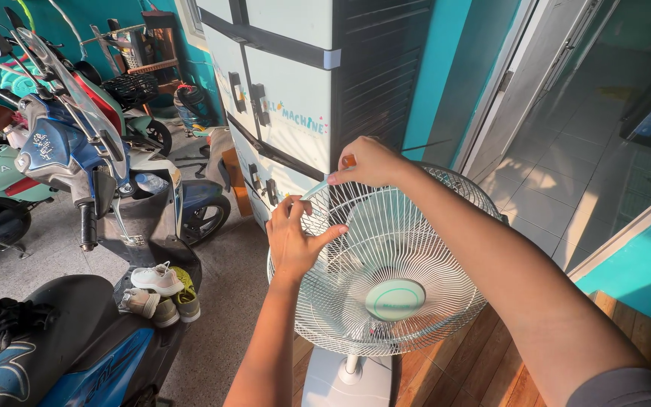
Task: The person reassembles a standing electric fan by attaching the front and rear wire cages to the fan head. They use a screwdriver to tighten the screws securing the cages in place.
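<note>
fan [386,279] base cut off below, orange tool [349,160] mostly hidden in right hand [371,162]

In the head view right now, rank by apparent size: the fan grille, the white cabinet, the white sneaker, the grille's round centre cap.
1. White cabinet, though cut off at the top edge.
2. Fan grille; it sits nearer the camera, so its rank against the cabinet is unsure.
3. Centre cap and white sneaker look about alike.
</note>
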